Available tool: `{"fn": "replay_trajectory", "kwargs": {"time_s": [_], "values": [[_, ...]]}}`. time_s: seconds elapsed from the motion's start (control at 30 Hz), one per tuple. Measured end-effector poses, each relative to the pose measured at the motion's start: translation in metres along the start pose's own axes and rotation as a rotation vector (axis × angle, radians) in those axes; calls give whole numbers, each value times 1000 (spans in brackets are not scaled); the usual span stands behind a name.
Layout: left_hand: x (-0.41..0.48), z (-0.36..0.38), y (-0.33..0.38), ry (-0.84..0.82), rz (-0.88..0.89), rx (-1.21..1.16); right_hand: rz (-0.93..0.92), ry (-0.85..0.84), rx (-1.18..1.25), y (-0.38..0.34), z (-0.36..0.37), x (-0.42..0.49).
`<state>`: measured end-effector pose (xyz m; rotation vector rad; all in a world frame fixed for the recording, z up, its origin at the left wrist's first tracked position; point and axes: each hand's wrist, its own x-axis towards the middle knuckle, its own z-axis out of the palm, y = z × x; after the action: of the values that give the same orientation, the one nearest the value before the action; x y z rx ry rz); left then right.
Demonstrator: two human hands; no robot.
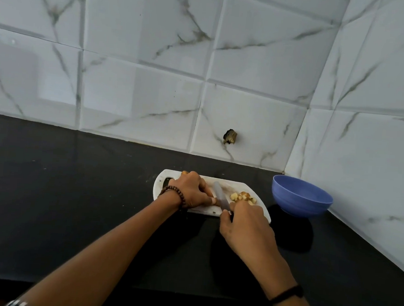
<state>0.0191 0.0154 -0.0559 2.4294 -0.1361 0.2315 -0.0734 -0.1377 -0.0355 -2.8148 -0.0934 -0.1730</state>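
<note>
Forearms bare; a brown beaded bracelet [172,194] behind the left hand [190,191], a thin black band [287,293] behind the right hand [246,226]

Single view, worn on the head, wide-angle. It looks forward and down from the near edge of the counter [47,201] toward the tiled wall [141,87] at the far side. Both forearms [115,254] enter from the bottom edge. The left hand [190,191] and right hand [246,222] sit well out from the camera, just below frame centre, over the board [239,186]. The wall corner [301,136] and bowl [302,187] fall right of centre. Tile lines bow at the edges.
</note>
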Motion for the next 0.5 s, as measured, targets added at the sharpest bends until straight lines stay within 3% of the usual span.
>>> {"fn": "replay_trajectory", "kwargs": {"time_s": [0.2,0.37,0.5], "values": [[-1,1,1,-7,-8,12,23,-70,-67,-5,-7,2],[-5,1,2,15,2,30,-99,89,-117,-5,-5,-2],[-9,-1,5,14,8,31,-129,67,-129,-8,-8,-3]]}}
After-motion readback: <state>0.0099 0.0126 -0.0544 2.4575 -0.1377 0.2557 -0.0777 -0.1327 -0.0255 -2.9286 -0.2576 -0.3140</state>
